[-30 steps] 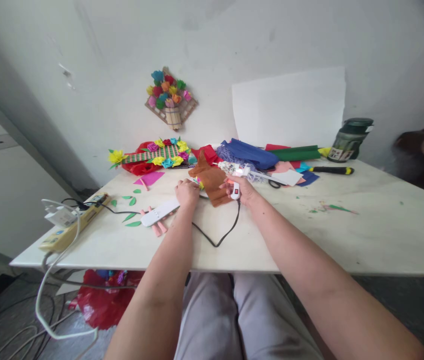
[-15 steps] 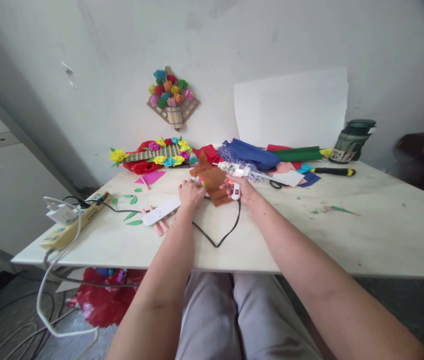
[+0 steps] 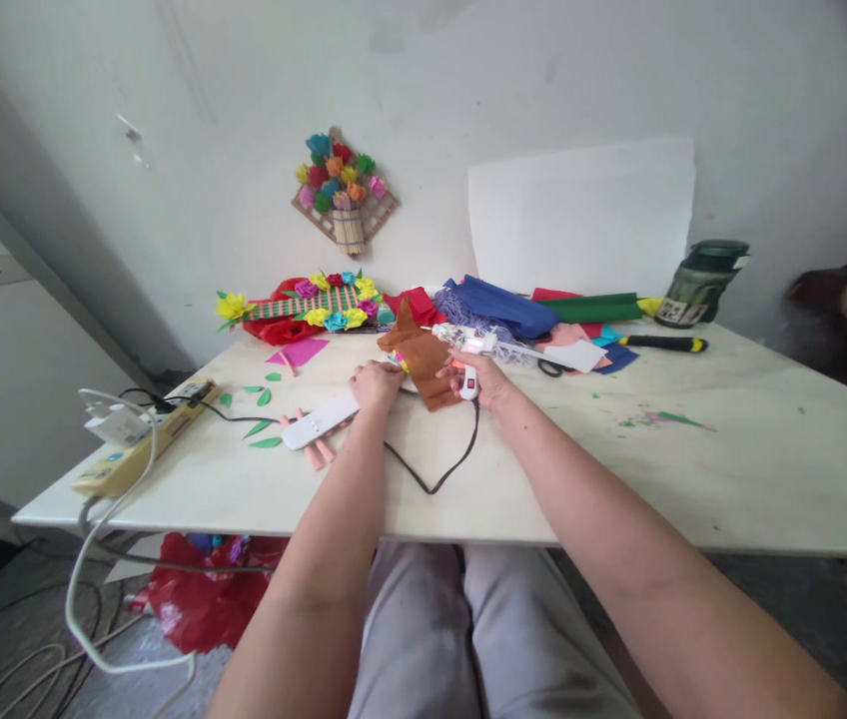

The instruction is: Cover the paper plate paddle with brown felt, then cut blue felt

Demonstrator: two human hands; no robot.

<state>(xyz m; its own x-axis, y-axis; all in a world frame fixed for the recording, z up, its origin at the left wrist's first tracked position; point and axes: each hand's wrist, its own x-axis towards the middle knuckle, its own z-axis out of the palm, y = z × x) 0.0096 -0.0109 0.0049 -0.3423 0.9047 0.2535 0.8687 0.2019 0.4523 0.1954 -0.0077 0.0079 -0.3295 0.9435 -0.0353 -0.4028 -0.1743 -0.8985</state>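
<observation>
R hand [image 3: 484, 380] grips glue gun [image 3: 468, 350] by its handle, nozzle pointing L over brown felt [image 3: 422, 361] at table [image 3: 693, 469] centre. L hand [image 3: 377, 384] is curled, fingertips pinching a small multicolour piece [image 3: 397, 362] at felt's L edge. Black cord [image 3: 438, 469] loops from gun toward table front. White strip [image 3: 319, 423] w/ pink sticks [image 3: 314, 455] lies just L of L hand; green leaves [image 3: 263, 431] near it. Power strip [image 3: 146, 439] at L edge. Scissors [image 3: 550, 366], knife [image 3: 663, 344], bottle [image 3: 700, 282] further R.
</observation>
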